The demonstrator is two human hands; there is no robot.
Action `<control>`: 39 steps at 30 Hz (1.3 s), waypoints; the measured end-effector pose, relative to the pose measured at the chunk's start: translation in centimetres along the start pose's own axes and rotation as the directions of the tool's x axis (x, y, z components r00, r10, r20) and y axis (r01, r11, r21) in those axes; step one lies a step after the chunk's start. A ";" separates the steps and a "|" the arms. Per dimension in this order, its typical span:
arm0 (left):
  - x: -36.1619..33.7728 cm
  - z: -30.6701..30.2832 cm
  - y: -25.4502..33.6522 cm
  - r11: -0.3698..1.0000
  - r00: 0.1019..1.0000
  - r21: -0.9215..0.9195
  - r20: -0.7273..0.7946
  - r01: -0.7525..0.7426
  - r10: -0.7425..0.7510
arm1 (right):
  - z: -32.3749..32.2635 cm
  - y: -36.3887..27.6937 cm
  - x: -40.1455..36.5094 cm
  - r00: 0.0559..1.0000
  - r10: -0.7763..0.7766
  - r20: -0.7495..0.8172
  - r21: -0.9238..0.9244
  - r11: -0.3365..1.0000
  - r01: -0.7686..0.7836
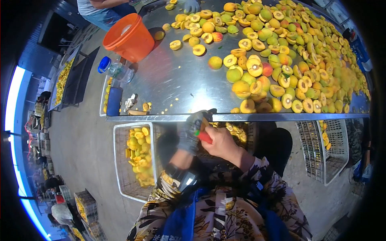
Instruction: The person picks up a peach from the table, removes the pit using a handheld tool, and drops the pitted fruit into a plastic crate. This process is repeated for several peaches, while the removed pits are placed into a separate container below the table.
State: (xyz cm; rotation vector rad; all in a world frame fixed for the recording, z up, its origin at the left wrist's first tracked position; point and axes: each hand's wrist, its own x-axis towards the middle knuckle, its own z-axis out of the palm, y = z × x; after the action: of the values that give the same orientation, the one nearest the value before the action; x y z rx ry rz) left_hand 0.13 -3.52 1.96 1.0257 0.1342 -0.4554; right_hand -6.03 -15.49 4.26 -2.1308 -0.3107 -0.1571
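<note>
Bare right hand [222, 143] curled tight around red-and-green tool handle [204, 137], just off near edge of silver metal table [173, 84]. Grey-gloved left hand [189, 131] right beside it, finger state can't tell. Halved yellow-orange fruit [307, 105] heaped on table, right side.

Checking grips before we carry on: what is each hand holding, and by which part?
The right hand grips a red-handled tool by its handle. Whether the gloved left hand holds anything cannot be told clearly.
</note>
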 end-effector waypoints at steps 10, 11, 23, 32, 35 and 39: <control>-3.2 -12.6 9.0 0.894 0.870 0.438 -0.400 -0.095 0.288 | 0.5 6.2 -4.5 0.961 0.155 0.227 -0.146 0.981 -0.124; -4.1 -15.5 10.1 0.666 0.850 0.744 -0.380 0.048 0.363 | 0.2 6.8 -4.9 0.930 0.207 0.305 -0.233 0.963 -0.138; 10.2 9.5 1.5 -0.151 0.902 0.892 0.432 -0.427 -0.001 | -2.9 7.5 -8.5 0.881 0.362 0.305 -0.364 0.899 -0.243; 11.6 10.4 -2.0 0.564 0.988 0.812 0.144 -0.150 0.056 | -7.1 4.8 -11.1 0.837 0.483 -0.260 -0.055 0.857 -0.512; 8.6 6.2 0.0 0.964 0.949 0.199 0.228 0.175 -0.219 | -7.2 4.1 -8.8 0.868 0.402 -0.290 0.028 0.910 -0.413; 2.8 4.9 1.7 0.983 0.964 -0.153 0.261 0.101 -0.059 | -5.2 2.4 -5.4 0.898 0.315 -0.305 0.113 0.949 -0.295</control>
State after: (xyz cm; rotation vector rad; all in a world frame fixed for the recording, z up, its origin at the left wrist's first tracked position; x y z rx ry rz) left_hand 2.92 -7.79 4.97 0.7926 -0.0171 -0.6360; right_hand -10.53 -21.94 3.94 -2.0200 0.2091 -0.3010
